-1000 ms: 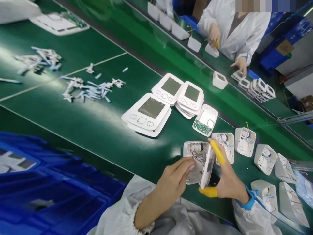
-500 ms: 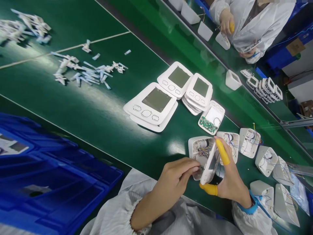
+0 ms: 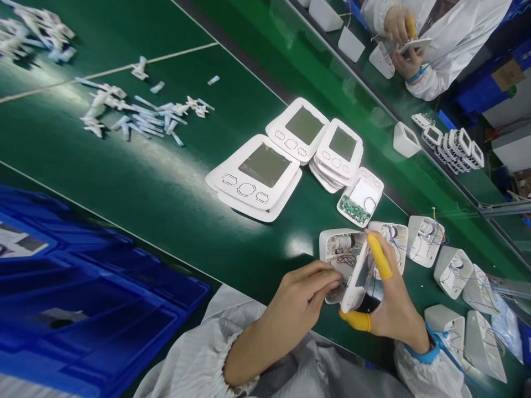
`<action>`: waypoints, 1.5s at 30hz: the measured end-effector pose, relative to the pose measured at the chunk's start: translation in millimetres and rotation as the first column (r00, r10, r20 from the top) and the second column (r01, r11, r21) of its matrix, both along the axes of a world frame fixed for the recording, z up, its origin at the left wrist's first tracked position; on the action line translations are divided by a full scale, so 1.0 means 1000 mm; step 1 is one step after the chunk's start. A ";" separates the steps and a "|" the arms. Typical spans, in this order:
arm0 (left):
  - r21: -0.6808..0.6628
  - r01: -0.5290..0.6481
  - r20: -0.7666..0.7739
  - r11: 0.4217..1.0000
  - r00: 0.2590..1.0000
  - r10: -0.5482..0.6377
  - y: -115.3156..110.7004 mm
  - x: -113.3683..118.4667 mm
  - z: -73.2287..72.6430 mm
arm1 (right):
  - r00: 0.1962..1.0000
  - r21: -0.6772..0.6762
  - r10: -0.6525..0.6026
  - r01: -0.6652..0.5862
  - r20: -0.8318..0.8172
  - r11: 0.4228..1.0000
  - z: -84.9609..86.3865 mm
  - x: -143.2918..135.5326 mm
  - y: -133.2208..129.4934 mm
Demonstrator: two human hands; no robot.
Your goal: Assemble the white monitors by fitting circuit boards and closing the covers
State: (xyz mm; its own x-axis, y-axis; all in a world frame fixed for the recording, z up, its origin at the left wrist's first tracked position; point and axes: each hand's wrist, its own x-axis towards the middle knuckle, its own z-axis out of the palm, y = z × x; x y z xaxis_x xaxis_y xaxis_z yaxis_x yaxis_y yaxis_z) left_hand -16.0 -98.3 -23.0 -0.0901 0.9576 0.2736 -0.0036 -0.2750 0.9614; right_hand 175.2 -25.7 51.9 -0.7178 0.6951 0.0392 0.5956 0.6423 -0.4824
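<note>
My right hand (image 3: 394,301), with yellow finger cots on thumb and index finger and a blue wrist strap, grips a white front panel (image 3: 354,282) by its ends. The panel is tilted on edge, its screen side toward my palm. Beside it an open white housing (image 3: 327,243) lies on the bench, showing a small motor-like cylinder and coloured wires inside. My left hand (image 3: 305,293) reaches to the housing's near side, thumb and fingers pinched together at the gap between housing and panel. Whatever is between these fingertips is hidden.
Several white front panels (image 3: 259,171) lie stacked ahead, and one panel with a green circuit board (image 3: 354,210) sits nearer. Open housings with wires (image 3: 427,243) stand at right. Small pale parts (image 3: 145,119) lie scattered at left, above blue crates (image 3: 124,309). A co-worker (image 3: 452,50) works across the bench.
My hands and the front panel hold nearly the same pose, with the view shifted slightly. Across the bench, the co-worker's hands have come together on a white panel.
</note>
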 end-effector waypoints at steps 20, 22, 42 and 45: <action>-0.073 0.083 0.080 0.994 0.994 -0.077 0.001 0.001 0.001 | 0.999 -0.006 0.032 -0.032 -0.014 0.999 -0.002 -0.003 0.003; -0.065 0.080 0.087 0.995 0.993 -0.075 0.002 0.001 0.000 | 0.999 0.008 0.050 -0.050 -0.012 0.999 -0.003 -0.003 0.003; 0.056 0.145 0.030 0.988 0.989 -0.147 0.007 -0.009 -0.003 | 0.990 0.047 0.133 -0.135 0.049 0.990 0.004 -0.008 0.009; 0.063 0.161 -0.028 0.985 0.987 -0.160 0.003 -0.012 -0.004 | 0.993 0.040 0.107 -0.109 0.041 0.993 0.002 -0.008 0.007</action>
State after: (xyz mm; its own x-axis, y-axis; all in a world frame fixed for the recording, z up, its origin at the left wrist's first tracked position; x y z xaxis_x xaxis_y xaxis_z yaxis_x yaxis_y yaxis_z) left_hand -27.6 -95.5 -26.9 0.0704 0.9394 0.3355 -0.0315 -0.3340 0.9420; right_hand 167.0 -18.7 53.9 -0.7900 0.6119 0.0374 0.5397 0.7231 -0.4311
